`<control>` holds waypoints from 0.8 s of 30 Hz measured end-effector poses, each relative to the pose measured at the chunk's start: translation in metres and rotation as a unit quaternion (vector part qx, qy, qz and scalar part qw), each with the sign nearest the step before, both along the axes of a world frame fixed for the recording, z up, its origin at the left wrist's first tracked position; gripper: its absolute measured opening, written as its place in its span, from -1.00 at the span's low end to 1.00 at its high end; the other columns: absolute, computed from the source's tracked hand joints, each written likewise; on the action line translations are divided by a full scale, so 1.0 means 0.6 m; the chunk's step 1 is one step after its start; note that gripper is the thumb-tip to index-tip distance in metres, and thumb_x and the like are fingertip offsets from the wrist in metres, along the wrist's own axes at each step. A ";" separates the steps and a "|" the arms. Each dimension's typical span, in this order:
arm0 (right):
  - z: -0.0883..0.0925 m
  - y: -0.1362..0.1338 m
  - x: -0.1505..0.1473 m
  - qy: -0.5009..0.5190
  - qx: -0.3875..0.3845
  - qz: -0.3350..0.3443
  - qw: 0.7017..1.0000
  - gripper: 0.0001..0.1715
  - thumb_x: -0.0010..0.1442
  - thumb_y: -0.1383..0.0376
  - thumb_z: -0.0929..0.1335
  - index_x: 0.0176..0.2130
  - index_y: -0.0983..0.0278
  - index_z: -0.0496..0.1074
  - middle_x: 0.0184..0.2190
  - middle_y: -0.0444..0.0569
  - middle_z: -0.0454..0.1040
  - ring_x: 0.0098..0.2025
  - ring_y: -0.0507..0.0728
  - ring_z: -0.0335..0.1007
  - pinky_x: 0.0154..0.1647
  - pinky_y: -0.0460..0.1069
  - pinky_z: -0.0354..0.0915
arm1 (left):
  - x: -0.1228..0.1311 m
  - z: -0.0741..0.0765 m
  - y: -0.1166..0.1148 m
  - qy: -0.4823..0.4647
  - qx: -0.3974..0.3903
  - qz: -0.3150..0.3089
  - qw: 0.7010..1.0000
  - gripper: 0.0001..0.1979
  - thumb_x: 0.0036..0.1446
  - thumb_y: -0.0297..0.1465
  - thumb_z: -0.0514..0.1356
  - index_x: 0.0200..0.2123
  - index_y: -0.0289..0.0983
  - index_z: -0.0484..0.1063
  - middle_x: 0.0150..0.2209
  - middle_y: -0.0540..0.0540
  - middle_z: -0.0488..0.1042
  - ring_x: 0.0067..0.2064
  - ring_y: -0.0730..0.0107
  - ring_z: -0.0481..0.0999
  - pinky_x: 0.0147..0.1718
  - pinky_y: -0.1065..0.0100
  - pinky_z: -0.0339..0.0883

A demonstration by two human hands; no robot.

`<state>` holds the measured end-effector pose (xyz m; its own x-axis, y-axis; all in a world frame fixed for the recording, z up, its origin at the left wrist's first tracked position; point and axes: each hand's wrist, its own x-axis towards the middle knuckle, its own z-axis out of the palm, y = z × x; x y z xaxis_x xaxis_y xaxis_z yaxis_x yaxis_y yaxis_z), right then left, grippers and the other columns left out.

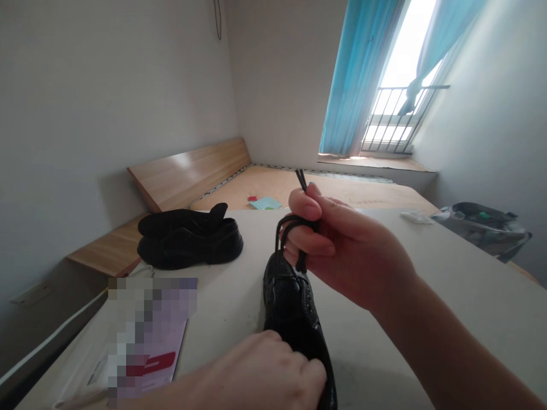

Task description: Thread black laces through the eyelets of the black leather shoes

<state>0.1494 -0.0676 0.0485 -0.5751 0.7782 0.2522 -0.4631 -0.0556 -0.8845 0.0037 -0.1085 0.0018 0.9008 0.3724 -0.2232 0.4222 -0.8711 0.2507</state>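
A black leather shoe (290, 307) lies on the pale table (448, 296) in front of me, toe pointing away. My right hand (337, 245) is closed around its black laces (299, 188), pulling them up above the shoe, the lace tips poking out past my thumb. My left hand (260, 376) rests on the heel end of the shoe, fingers curled over it. A second black shoe (190, 239) lies on its own farther left on the table.
A printed card or booklet (149, 353) lies at the table's near left. A bare wooden bed frame (192, 176) stands behind, with a small teal item (265, 203) on it. A grey bin (482, 228) sits at right, below a window with blue curtains (359, 80).
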 end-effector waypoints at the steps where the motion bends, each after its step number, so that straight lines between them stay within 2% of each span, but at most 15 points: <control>1: -0.001 0.003 0.004 -0.006 0.008 -0.011 1.000 -0.63 0.40 0.20 0.14 -0.44 0.23 0.20 -0.65 -0.24 -0.08 -0.58 -0.01 -0.19 -0.53 -0.16 0.01 | -0.002 0.009 0.003 -0.019 -0.011 0.056 0.998 -0.91 0.14 -0.37 0.19 -0.34 -0.27 0.44 -0.37 -0.09 0.56 -0.40 0.27 0.51 -0.46 0.34 0.21; 4: -0.002 0.008 0.017 -0.024 0.037 -0.068 0.997 -0.60 0.40 0.20 0.14 -0.44 0.26 0.26 -0.66 -0.24 -0.01 -0.61 -0.05 -0.14 -0.58 -0.18 -0.02 | -0.013 0.030 0.018 -0.089 -0.010 0.246 0.965 -0.71 0.22 -0.15 0.08 -0.29 -0.23 0.45 -0.31 -0.09 0.54 -0.31 0.19 0.50 -0.39 0.31 0.25; 6: -0.002 0.010 0.022 -0.030 0.041 -0.101 0.994 -0.60 0.40 0.20 0.15 -0.45 0.26 0.28 -0.67 -0.24 0.03 -0.62 -0.06 -0.11 -0.58 -0.19 0.01 | -0.019 0.034 0.033 -0.158 -0.010 0.314 0.936 -0.67 0.27 -0.15 -0.01 -0.17 -0.19 0.44 -0.23 -0.08 0.53 -0.23 0.17 0.48 -0.31 0.27 0.26; 8: -0.002 0.014 0.022 -0.031 0.035 -0.114 0.992 -0.60 0.40 0.19 0.14 -0.44 0.25 0.29 -0.66 -0.23 0.08 -0.61 -0.05 -0.06 -0.58 -0.19 0.06 | -0.021 0.030 0.050 -0.230 -0.075 0.316 0.917 -0.70 0.28 -0.19 -0.01 -0.05 -0.14 0.39 -0.12 -0.05 0.51 -0.16 0.22 0.46 -0.24 0.28 0.28; 10: -0.004 0.019 0.022 -0.043 0.029 -0.122 0.991 -0.60 0.39 0.17 0.13 -0.42 0.24 0.29 -0.65 -0.22 0.14 -0.61 -0.04 0.00 -0.58 -0.16 0.10 | -0.019 0.021 0.065 -0.301 -0.201 0.285 0.887 -0.75 0.26 -0.21 0.05 -0.06 -0.12 0.39 -0.11 0.00 0.49 -0.13 0.30 0.44 -0.19 0.33 0.29; 13: -0.010 0.033 0.026 -0.105 0.057 -0.186 0.975 -0.62 0.37 0.17 0.16 -0.43 0.25 0.29 -0.65 -0.20 0.22 -0.61 -0.04 0.04 -0.60 -0.15 0.07 | -0.019 0.012 0.086 -0.420 -0.367 0.271 0.784 -0.78 0.27 -0.23 0.05 -0.28 -0.21 0.42 -0.32 0.03 0.47 -0.22 0.40 0.44 -0.17 0.38 0.30; 15: -0.017 0.046 0.037 -0.172 0.095 -0.262 0.945 -0.63 0.35 0.21 0.19 -0.45 0.27 0.30 -0.65 -0.18 0.28 -0.62 -0.06 0.05 -0.61 -0.16 0.02 | -0.024 0.010 0.099 -0.480 -0.411 0.286 0.720 -0.69 0.29 -0.24 0.02 -0.43 -0.25 0.37 -0.47 0.05 0.39 -0.35 0.46 0.41 -0.18 0.38 0.33; 16: -0.021 0.053 0.045 -0.210 0.114 -0.298 0.924 -0.64 0.35 0.23 0.20 -0.46 0.29 0.32 -0.66 -0.18 0.27 -0.62 -0.06 0.04 -0.61 -0.16 0.00 | -0.027 0.011 0.104 -0.495 -0.417 0.296 0.703 -0.66 0.30 -0.24 0.01 -0.48 -0.26 0.34 -0.50 0.07 0.35 -0.41 0.49 0.37 -0.17 0.37 0.34; 18: -0.031 0.066 0.064 -0.274 0.137 -0.348 0.886 -0.63 0.35 0.23 0.20 -0.44 0.30 0.36 -0.69 -0.20 0.20 -0.62 -0.07 0.01 -0.61 -0.15 -0.04 | -0.033 0.015 0.111 -0.495 -0.413 0.311 0.698 -0.64 0.28 -0.22 0.04 -0.53 -0.26 0.31 -0.54 0.10 0.29 -0.50 0.55 0.29 -0.19 0.37 0.37; 20: -0.040 0.073 0.085 -0.307 0.140 -0.362 0.869 -0.61 0.35 0.23 0.18 -0.43 0.31 0.39 -0.69 -0.21 0.15 -0.61 -0.06 0.00 -0.59 -0.14 -0.03 | -0.037 0.020 0.111 -0.478 -0.405 0.316 0.713 -0.64 0.27 -0.19 0.07 -0.53 -0.26 0.30 -0.59 0.13 0.20 -0.58 0.60 0.19 -0.25 0.39 0.40; 22: -0.050 0.076 0.106 -0.293 0.113 -0.344 0.885 -0.61 0.35 0.22 0.18 -0.44 0.31 0.37 -0.64 -0.17 0.21 -0.59 -0.05 0.02 -0.57 -0.12 0.00 | -0.040 0.024 0.106 -0.472 -0.400 0.318 0.718 -0.63 0.26 -0.18 0.08 -0.53 -0.25 0.29 -0.63 0.15 0.09 -0.61 0.61 0.13 -0.32 0.41 0.42; 24: -0.061 0.077 0.129 -0.266 0.069 -0.315 0.908 -0.61 0.33 0.20 0.18 -0.47 0.30 0.30 -0.61 -0.15 0.23 -0.58 -0.04 0.02 -0.57 -0.10 -0.02 | -0.047 0.025 0.100 -0.480 -0.401 0.331 0.706 -0.63 0.26 -0.17 0.06 -0.53 -0.25 0.28 -0.65 0.15 0.03 -0.62 0.60 0.09 -0.39 0.43 0.43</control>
<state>0.2270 -0.0217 0.0121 -0.0951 0.9773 0.1893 0.1300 0.2008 -0.9710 -0.0244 -0.0485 0.0166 0.4674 0.8840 -0.0066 -0.0290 0.0228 0.9993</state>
